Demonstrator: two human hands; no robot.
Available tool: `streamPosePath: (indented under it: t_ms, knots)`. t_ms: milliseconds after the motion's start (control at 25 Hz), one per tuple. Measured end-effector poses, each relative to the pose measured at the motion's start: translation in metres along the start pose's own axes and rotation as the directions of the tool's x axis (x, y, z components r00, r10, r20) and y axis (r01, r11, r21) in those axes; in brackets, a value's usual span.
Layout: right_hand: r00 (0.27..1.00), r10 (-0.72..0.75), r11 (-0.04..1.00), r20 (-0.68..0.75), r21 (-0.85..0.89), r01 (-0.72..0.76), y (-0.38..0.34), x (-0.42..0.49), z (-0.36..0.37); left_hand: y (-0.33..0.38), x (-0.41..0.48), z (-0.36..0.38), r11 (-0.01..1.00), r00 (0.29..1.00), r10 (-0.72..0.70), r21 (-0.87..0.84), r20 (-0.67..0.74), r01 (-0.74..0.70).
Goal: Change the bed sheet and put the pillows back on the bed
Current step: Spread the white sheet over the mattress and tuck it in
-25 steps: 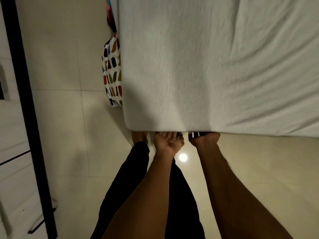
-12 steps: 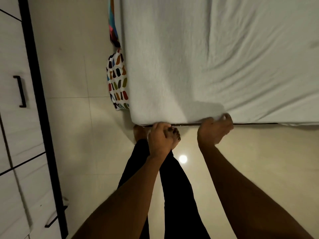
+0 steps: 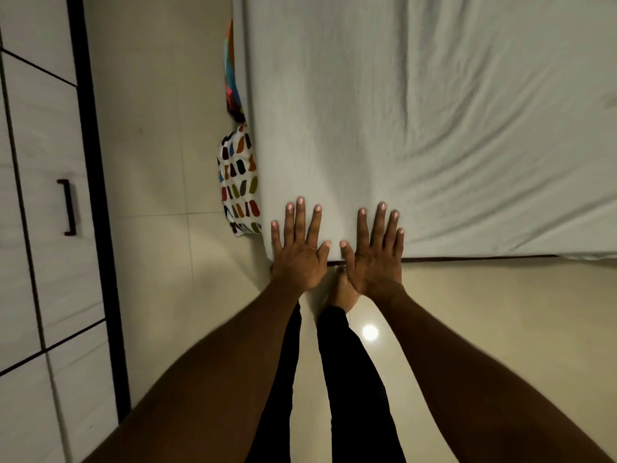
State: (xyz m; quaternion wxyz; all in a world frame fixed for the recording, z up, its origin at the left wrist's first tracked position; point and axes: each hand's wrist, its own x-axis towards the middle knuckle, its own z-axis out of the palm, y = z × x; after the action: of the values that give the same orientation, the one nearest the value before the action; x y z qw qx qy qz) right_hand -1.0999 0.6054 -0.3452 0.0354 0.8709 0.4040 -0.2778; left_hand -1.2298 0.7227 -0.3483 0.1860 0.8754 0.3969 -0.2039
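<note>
A white bed sheet (image 3: pixel 417 128) covers the mattress and fills the upper right of the head view, with soft creases fanning to the right. Both my hands lie flat, palms down, on the sheet at the bed's near left corner. My left hand (image 3: pixel 298 248) is at the corner itself, fingers spread and straight. Beside it, my right hand (image 3: pixel 375 252) also has straight spread fingers, its heel over the bed's edge. A pillow with a white cover and coloured patches (image 3: pixel 238 188) is wedged on the floor against the bed's left side.
A white wardrobe (image 3: pixel 40 195) with black trim and a black handle (image 3: pixel 68 207) stands along the left. Glossy beige floor tiles (image 3: pixel 160 162) run between it and the bed. More bright fabric (image 3: pixel 232 78) shows further along the bed's side. My legs and bare feet stand at the corner.
Both hands came up from under the mattress edge, where their fingers were curled, and now lie flat on top of the sheet. The camera has tilted up slightly.
</note>
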Motion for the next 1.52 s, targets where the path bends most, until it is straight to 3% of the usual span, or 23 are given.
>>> streamPosePath:
  t_ms: [160, 240, 480, 720, 880, 1120, 1320, 1520]
  knots:
    - [0.977, 0.013, 0.999, 0.211, 0.043, -0.023, -0.004, -0.006, -0.06, -0.002, -0.006, -0.07, 1.0, 0.964, -0.014, -0.007, 0.265, 0.016]
    - [0.971, -0.001, 0.996, 0.24, 0.091, -0.022, -0.016, -0.018, -0.106, 0.002, -0.019, -0.123, 0.998, 0.943, -0.051, -0.027, 0.33, 0.064]
    - [0.976, -0.091, 0.992, 0.196, 0.103, 0.071, -0.067, -0.056, -0.25, -0.001, -0.065, -0.273, 0.999, 0.97, -0.019, -0.025, 0.244, 0.025]
    - [0.996, -0.052, 0.988, 0.066, 0.147, 0.042, -0.123, -0.059, -0.342, -0.033, -0.065, -0.383, 0.999, 0.986, 0.03, -0.034, 0.166, -0.025]
    - [1.0, -0.008, 0.993, -0.021, 0.115, 0.01, -0.179, -0.011, -0.378, -0.073, -0.001, -0.449, 0.991, 0.985, 0.133, 0.015, 0.105, -0.136]
    - [0.988, 0.147, 0.976, -0.044, 0.166, -0.138, -0.289, 0.081, -0.421, -0.15, 0.115, -0.547, 0.935, 0.941, 0.327, 0.119, 0.082, -0.335]
    - [0.958, 0.275, 0.937, -0.083, 0.247, -0.248, -0.36, 0.137, -0.463, -0.211, 0.182, -0.628, 0.906, 0.92, 0.37, 0.17, 0.129, -0.388]
    - [0.927, 0.368, 0.888, -0.068, 0.321, -0.328, -0.39, 0.193, -0.493, -0.225, 0.261, -0.685, 0.859, 0.888, 0.439, 0.227, 0.138, -0.459]
